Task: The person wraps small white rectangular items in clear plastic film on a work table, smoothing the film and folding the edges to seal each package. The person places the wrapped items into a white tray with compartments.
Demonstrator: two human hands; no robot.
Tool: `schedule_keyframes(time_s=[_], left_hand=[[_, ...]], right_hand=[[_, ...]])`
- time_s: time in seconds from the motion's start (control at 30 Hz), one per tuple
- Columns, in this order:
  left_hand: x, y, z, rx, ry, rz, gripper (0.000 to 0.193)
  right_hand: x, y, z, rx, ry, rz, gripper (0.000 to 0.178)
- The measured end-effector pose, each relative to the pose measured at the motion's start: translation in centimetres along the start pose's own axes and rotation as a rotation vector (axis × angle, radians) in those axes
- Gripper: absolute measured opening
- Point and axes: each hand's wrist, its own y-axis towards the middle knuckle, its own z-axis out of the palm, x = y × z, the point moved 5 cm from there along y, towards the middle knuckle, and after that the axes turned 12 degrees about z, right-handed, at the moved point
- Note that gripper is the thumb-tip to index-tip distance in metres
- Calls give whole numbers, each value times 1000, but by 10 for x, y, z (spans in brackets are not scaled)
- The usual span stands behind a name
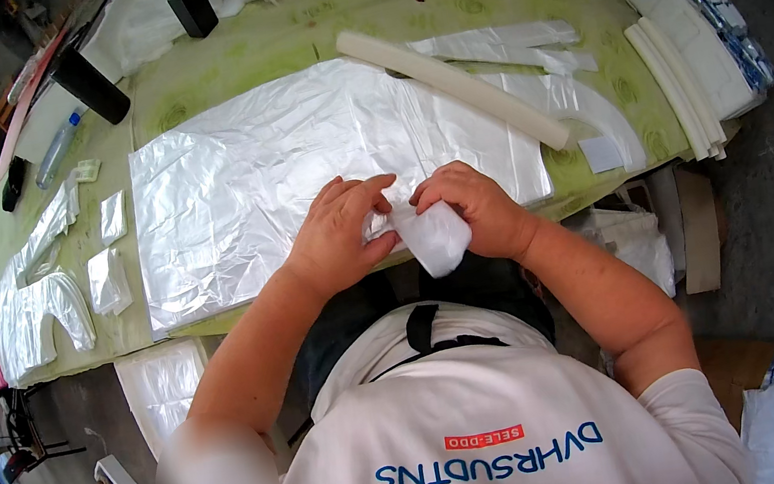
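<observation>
At the table's near edge, you are pinching a small folded white plastic packet [433, 235] between both hands: left hand [337, 235] closing on its left corner, right hand [475, 210] wrapping its right side. It is looking light, limp and slippery, perhaps several layers thick; grip the folded edges. Behind it, a stack of clear plastic sheets [294, 165] is lying flat.

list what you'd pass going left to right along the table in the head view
clear plastic bottle → small folded plastic pieces → big stack of clear plastic sheets → left hand → right hand → small white square → white stacks at the table's end
</observation>
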Motion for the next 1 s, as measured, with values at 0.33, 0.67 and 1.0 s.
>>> schedule_keyframes(time_s=[0.33, 0.67, 1.0], left_hand=[[11, 18, 1, -35, -35, -384, 81], [19, 40, 21, 181, 381, 64, 91], [-1, 34, 24, 377, 343, 157, 91]], right_hand=[[-34, 34, 7, -1, 183, 763, 30], [-43, 48, 5, 40, 7, 817, 39], [-24, -21, 8, -10, 529, 846, 43]])
